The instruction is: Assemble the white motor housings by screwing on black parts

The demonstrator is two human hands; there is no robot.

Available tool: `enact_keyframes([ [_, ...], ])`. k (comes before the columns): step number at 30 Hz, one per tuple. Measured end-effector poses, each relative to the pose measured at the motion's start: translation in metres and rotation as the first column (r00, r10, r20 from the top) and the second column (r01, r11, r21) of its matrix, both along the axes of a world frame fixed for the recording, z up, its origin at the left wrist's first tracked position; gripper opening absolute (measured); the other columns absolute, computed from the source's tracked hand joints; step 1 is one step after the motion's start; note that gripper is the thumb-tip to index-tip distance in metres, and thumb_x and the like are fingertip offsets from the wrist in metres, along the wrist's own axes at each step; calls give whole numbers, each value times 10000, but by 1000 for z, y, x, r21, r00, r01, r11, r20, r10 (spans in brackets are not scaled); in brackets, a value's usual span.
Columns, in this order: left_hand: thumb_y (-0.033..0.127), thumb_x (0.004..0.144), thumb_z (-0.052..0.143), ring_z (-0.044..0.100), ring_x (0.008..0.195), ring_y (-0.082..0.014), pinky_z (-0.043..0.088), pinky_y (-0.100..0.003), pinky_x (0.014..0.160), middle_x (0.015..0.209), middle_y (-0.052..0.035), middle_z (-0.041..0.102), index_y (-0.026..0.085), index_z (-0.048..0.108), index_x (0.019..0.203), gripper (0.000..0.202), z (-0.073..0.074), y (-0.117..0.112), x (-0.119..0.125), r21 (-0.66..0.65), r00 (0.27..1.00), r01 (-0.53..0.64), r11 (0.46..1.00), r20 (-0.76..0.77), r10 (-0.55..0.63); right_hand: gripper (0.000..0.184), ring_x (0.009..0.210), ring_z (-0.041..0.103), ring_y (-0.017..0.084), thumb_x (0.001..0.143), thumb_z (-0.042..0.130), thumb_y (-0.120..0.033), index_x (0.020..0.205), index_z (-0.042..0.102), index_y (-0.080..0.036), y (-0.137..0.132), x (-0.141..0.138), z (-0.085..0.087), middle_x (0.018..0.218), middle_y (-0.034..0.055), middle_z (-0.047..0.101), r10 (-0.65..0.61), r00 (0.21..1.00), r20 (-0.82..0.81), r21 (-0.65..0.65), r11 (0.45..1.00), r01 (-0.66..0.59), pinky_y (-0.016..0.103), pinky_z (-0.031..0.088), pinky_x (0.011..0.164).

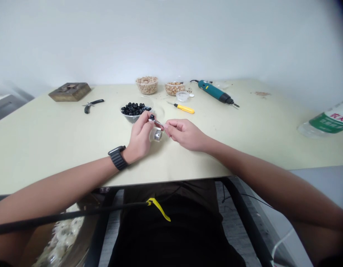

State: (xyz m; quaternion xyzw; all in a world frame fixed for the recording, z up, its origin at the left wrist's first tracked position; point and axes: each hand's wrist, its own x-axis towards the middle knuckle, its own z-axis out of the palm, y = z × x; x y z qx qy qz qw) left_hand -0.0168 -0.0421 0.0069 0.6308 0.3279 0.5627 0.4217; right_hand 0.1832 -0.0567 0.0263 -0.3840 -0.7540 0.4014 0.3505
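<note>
Near the front middle of the table [49, 141], both hands close together, almost fingertip to fingertip. Curled shut, the left hand [139, 138], thumb and forefinger pinching a black bead [152, 117]; on that wrist, a dark watch [117, 157]. Closed as well, the right hand [185, 134], fingertips nipping the near end of a thin needle [158, 122], or possibly a stiff thread, too fine to tell, slanting up and left to the bead and touching it. Just under the needle, between the two hands and tucked beside the left palm, a small clear spool [157, 134]. Right behind the left hand, a clear bowl [126, 115] heaped with more black beads. Farther back, two tubs [147, 85] of tan beads side by side, with a little clear cup [183, 96] just in front of the right-hand one. Between cup and right hand, apart from both, a yellow knife [184, 108] lying flat. At back right, a green drill [214, 92], bit end toward the right. Over on the left, black-handled pliers [93, 104], and behind them a dark wooden block [69, 91]. At the far right edge, a clear bottle [327, 120] with a green label, lying on its side.
</note>
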Motion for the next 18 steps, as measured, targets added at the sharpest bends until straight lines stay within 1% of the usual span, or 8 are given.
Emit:
enact_keyframes([
  [3, 346, 1010, 635, 641, 865, -236, 502, -407, 857, 877, -37, 695, 253, 602, 921, 133, -2, -1, 1, 72, 999, -33, 997, -38, 36, 449, 680, 415, 140, 1145, 508, -446, 748, 464, -241, -1, -2, 0, 693, -44, 439, -53, 996, 67, 143, 989, 43, 334, 316, 674],
  [4, 355, 1022, 636, 634, 866, -236, 496, -406, 858, 880, -37, 691, 254, 602, 921, 147, -2, -1, 1, 82, 998, -39, 996, -48, 43, 443, 692, 425, 145, 1137, 514, -451, 750, 470, -239, -1, -2, 0, 701, -39, 448, -71, 994, 86, 173, 983, 55, 338, 315, 684],
  [6, 396, 1032, 651, 621, 862, -235, 494, -401, 839, 876, -35, 675, 254, 597, 919, 189, -3, -1, 0, 75, 998, -41, 996, -49, 44, 381, 731, 472, 154, 1108, 556, -444, 792, 527, -233, -1, -3, 0, 739, -27, 519, -94, 991, 100, 205, 976, 71, 338, 338, 711],
  [8, 442, 1027, 679, 609, 851, -230, 495, -391, 816, 878, -31, 664, 253, 596, 934, 227, -3, -1, -2, 51, 999, -26, 998, -42, 28, 305, 777, 519, 166, 1077, 592, -431, 851, 585, -227, -2, -2, 1, 792, -12, 596, -94, 992, 84, 223, 972, 73, 333, 371, 744],
  [9, 455, 1021, 696, 603, 845, -223, 493, -383, 807, 885, -29, 661, 251, 597, 945, 239, -3, 0, -2, 41, 999, -15, 999, -42, 17, 294, 785, 527, 169, 1072, 594, -430, 861, 598, -226, -2, -2, 1, 800, -9, 610, -91, 993, 77, 228, 971, 71, 332, 380, 753],
  [13, 423, 937, 812, 568, 794, -183, 478, -348, 762, 892, -10, 650, 240, 594, 964, 286, -3, 0, -3, 0, 997, 23, 1000, -72, -23, 355, 757, 516, 165, 1096, 541, -432, 814, 590, -222, -1, 3, 2, 754, -12, 581, -95, 988, 119, 235, 970, 65, 335, 372, 748],
  [16, 443, 879, 896, 567, 739, -162, 474, -329, 705, 870, 2, 662, 239, 568, 972, 398, 0, -1, -2, -73, 994, 73, 995, -73, -78, 364, 770, 532, 162, 1115, 517, -431, 834, 599, -215, 1, 6, 2, 790, -1, 623, -95, 984, 150, 229, 972, 58, 334, 372, 756],
  [18, 473, 831, 957, 582, 720, -154, 476, -317, 668, 886, 3, 679, 242, 550, 990, 494, 1, -2, -1, -120, 990, 114, 986, -64, -122, 371, 752, 514, 157, 1121, 509, -435, 832, 586, -215, 2, 7, 2, 779, -7, 604, -92, 984, 153, 224, 973, 57, 331, 358, 732],
])
